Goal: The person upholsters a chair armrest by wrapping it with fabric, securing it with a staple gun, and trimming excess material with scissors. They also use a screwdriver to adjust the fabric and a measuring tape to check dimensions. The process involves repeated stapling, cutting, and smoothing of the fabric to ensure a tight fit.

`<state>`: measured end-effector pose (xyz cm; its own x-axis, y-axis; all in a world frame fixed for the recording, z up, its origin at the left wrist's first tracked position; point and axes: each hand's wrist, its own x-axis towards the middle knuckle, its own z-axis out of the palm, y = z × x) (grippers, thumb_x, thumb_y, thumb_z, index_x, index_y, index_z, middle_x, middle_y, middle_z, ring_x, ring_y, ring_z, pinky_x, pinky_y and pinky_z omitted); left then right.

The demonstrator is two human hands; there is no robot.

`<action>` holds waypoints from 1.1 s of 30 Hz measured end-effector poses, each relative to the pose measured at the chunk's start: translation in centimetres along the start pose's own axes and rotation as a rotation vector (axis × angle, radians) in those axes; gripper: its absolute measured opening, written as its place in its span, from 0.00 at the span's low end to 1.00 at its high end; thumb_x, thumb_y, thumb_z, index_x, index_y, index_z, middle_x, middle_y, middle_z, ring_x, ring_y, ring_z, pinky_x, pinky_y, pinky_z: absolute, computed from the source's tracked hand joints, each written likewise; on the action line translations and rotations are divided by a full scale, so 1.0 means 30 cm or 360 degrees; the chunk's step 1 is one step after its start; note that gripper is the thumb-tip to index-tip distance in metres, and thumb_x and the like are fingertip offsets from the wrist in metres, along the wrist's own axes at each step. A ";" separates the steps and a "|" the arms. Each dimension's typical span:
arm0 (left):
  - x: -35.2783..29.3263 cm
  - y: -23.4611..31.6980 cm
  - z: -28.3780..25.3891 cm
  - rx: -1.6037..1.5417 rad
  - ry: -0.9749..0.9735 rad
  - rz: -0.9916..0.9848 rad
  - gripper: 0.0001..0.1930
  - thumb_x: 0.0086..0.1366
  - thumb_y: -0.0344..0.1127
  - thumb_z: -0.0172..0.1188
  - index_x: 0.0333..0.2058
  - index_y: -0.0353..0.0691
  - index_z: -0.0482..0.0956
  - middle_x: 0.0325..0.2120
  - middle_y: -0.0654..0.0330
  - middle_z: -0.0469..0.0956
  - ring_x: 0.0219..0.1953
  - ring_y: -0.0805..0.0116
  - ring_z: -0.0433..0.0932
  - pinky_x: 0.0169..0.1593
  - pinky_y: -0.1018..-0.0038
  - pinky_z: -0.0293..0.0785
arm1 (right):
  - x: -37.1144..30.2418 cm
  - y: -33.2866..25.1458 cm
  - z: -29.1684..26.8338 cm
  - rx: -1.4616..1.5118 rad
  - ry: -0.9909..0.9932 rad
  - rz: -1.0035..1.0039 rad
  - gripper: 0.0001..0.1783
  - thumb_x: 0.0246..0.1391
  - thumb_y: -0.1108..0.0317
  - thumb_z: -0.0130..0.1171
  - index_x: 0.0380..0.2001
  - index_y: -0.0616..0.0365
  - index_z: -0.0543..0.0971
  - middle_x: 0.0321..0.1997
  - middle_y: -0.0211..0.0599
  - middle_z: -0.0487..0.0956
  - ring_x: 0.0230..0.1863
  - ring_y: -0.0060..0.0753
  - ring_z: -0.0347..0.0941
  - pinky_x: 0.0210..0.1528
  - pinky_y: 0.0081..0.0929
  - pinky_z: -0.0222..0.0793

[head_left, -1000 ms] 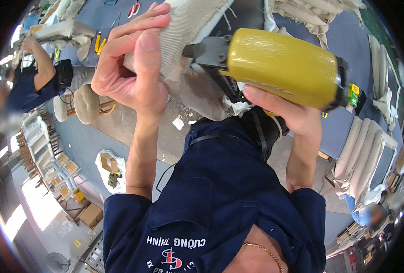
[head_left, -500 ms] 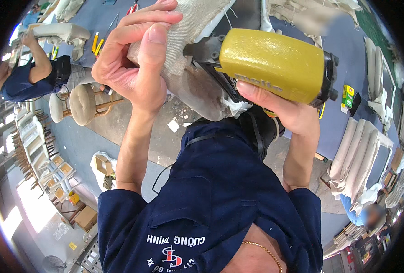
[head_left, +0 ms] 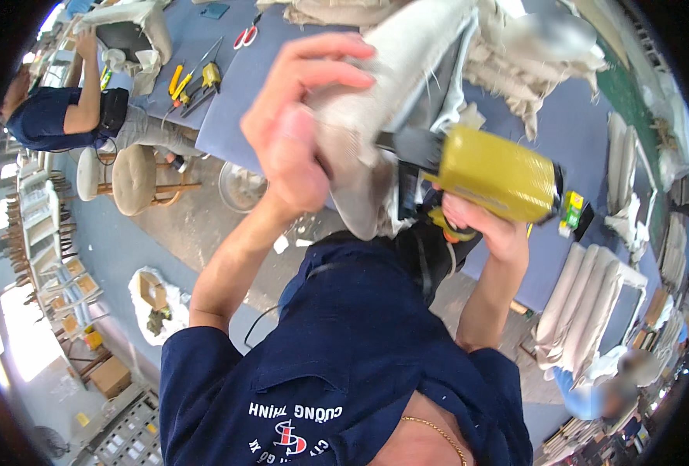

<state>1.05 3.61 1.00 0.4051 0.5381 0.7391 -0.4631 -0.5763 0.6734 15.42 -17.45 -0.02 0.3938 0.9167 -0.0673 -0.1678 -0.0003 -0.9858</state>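
Observation:
A beige fabric-covered seat cushion (head_left: 352, 116) is tilted up in front of me, its lower end over the table's near edge. My left hand (head_left: 294, 128), slightly blurred, grips its left side, the fingers bent over the fabric and the thumb nearer to me. My right hand (head_left: 488, 224) is wrapped around the handle of a yellow staple gun (head_left: 496, 171) with a black nose. That nose points left at the cushion's open side, by the fabric edge; whether it touches is unclear. White padding and loose threads show along that side.
Red-handled scissors (head_left: 245, 36), yellow-handled tools (head_left: 176, 80) and pliers (head_left: 212, 75) lie on the blue-grey table (head_left: 240, 101). Fabric pieces (head_left: 508, 70) are heaped beyond the cushion. At right are a small green-yellow box (head_left: 571, 210) and stacked cushions (head_left: 581, 307). A co-worker (head_left: 57, 116) stands at left beside round stools (head_left: 135, 180).
The cushion, my left hand and the staple gun have shifted right and toward me. The gun's nose has come away from the fabric corner. The view has also shifted, showing more tools.

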 end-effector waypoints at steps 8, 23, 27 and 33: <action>-0.033 -0.032 0.041 -0.0089 -0.0294 0.0273 0.29 0.50 0.40 0.67 0.51 0.32 0.74 0.53 0.41 0.75 0.59 0.42 0.72 0.64 0.49 0.65 | -0.191 0.253 -0.495 -0.0671 0.0931 0.0305 0.14 0.54 0.66 0.73 0.39 0.61 0.81 0.28 0.28 0.78 0.27 0.19 0.71 0.29 0.24 0.67; -0.152 0.045 0.073 0.0524 0.0043 -0.0941 0.40 0.56 0.28 0.71 0.65 0.32 0.61 0.48 0.43 0.81 0.53 0.53 0.82 0.57 0.62 0.75 | -0.668 0.699 -0.382 -0.0223 0.1593 0.0558 0.11 0.51 0.78 0.65 0.39 0.61 0.78 0.22 0.31 0.76 0.17 0.25 0.72 0.20 0.25 0.70; 0.048 0.221 0.033 0.0772 -0.0291 -0.0825 0.42 0.54 0.29 0.71 0.66 0.32 0.61 0.49 0.41 0.80 0.53 0.48 0.82 0.55 0.61 0.76 | -0.618 0.622 -0.380 -0.0245 0.1652 0.0490 0.10 0.53 0.75 0.65 0.39 0.61 0.78 0.22 0.31 0.75 0.17 0.23 0.71 0.20 0.23 0.67; 0.091 0.164 0.085 0.0857 -0.0905 -0.0816 0.41 0.56 0.34 0.68 0.67 0.33 0.62 0.54 0.43 0.77 0.55 0.38 0.76 0.61 0.58 0.70 | -0.520 0.429 -0.371 0.0072 0.1651 0.0593 0.09 0.57 0.75 0.63 0.41 0.61 0.80 0.22 0.26 0.73 0.19 0.19 0.68 0.21 0.21 0.64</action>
<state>1.89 0.67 6.39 0.8493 0.5058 0.1511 0.2485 -0.6357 0.7309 17.18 -36.19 -13.37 0.8755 0.0814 -0.4762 -0.4582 -0.1726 -0.8719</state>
